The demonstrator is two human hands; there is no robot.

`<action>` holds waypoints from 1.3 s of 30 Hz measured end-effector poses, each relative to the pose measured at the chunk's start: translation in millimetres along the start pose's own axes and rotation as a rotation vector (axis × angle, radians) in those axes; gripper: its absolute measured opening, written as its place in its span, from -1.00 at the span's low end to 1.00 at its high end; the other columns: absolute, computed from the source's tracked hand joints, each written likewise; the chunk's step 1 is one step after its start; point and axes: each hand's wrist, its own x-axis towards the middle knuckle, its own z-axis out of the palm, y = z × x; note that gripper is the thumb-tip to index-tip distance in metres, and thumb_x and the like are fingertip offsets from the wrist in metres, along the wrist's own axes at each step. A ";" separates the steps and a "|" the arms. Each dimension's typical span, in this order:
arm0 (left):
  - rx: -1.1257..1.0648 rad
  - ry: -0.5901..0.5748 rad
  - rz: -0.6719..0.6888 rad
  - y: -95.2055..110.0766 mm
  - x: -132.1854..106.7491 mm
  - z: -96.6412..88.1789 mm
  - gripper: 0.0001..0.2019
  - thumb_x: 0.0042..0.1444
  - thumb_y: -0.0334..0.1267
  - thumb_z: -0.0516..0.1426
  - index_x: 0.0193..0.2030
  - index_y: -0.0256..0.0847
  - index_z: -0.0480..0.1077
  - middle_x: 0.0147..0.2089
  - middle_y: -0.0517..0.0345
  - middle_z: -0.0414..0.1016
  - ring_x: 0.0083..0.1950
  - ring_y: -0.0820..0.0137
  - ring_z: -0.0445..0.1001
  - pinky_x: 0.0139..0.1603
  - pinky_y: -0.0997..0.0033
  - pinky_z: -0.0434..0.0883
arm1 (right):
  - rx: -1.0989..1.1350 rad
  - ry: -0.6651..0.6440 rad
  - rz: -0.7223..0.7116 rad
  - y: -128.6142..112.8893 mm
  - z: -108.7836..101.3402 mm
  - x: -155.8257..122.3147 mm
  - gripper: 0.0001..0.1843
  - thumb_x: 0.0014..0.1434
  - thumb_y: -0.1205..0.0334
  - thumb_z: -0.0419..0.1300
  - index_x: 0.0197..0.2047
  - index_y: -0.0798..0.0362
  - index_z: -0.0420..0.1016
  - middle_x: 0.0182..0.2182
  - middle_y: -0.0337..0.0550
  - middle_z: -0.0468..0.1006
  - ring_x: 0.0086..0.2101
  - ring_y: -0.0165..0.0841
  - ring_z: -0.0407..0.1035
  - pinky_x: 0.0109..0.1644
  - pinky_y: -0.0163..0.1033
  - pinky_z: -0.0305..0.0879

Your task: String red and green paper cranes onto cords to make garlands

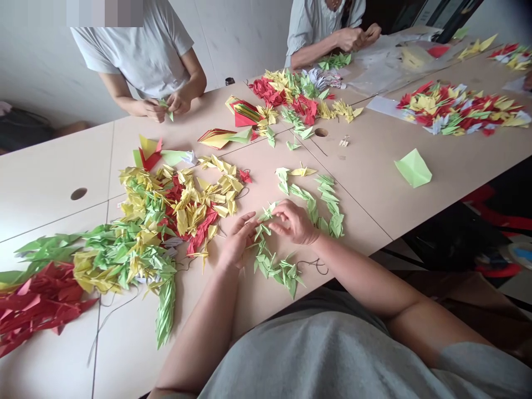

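Note:
My left hand (236, 241) and my right hand (293, 221) meet over a string of green paper cranes (274, 265) on the beige table (374, 188). The right hand's fingers are curled in a pinch on a green crane at the string's top. My left hand's fingers are stretched toward the same crane and touch it. The string runs on in a loop of green cranes (326, 202) behind my right hand, and a dark thread (312, 266) trails from it near my right wrist.
A big heap of yellow, red and green cranes (166, 213) lies left of my hands, with strung green and red ones (45, 293) further left. A folded green sheet (413, 168) lies to the right. Two other people fold paper at the far side beside more crane heaps (457, 108).

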 end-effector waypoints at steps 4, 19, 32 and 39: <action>-0.070 -0.003 -0.012 1.7 0.8 -0.7 -0.56 -0.13 -0.19 0.40 -0.08 -0.15 0.43 -0.26 0.24 0.54 -0.40 0.55 0.48 -0.42 0.57 0.42 | -0.093 -0.196 -0.072 -7.9 1.6 -0.5 -0.81 0.18 0.08 0.22 -0.18 -0.02 0.45 -0.25 -0.11 0.60 -0.32 -0.28 0.46 -0.26 -0.20 0.35; -0.068 -0.009 -0.004 2.3 -0.8 -0.5 -0.59 -0.07 -0.20 0.38 -0.07 -0.16 0.44 -0.14 0.17 0.58 -0.32 0.50 0.53 -0.29 0.52 0.45 | -0.034 0.063 -0.213 -1.9 3.4 -1.2 -0.90 0.24 0.19 0.16 -0.22 0.03 0.44 -0.48 -0.24 0.54 -0.49 -0.41 0.38 -0.37 -0.32 0.34; -0.163 -0.033 0.035 0.2 3.0 0.5 -0.56 -0.07 -0.12 0.38 -0.06 -0.17 0.43 -0.19 0.19 0.53 -0.26 0.45 0.52 -0.22 0.46 0.45 | -0.191 -0.024 -0.280 -6.5 8.3 -2.2 -0.86 0.17 0.36 0.14 -0.34 0.05 0.53 -0.38 -0.17 0.52 -0.43 -0.42 0.38 -0.38 -0.32 0.31; -0.155 -0.058 0.094 -1.4 5.0 -1.1 -0.60 -0.03 -0.11 0.36 -0.08 -0.17 0.41 -0.18 0.15 0.53 -0.22 0.46 0.49 -0.19 0.47 0.41 | -0.062 -0.131 -0.386 -12.8 8.1 -3.6 -0.83 0.18 0.11 0.24 -0.31 0.03 0.56 -0.37 -0.16 0.51 -0.38 -0.37 0.39 -0.30 -0.27 0.36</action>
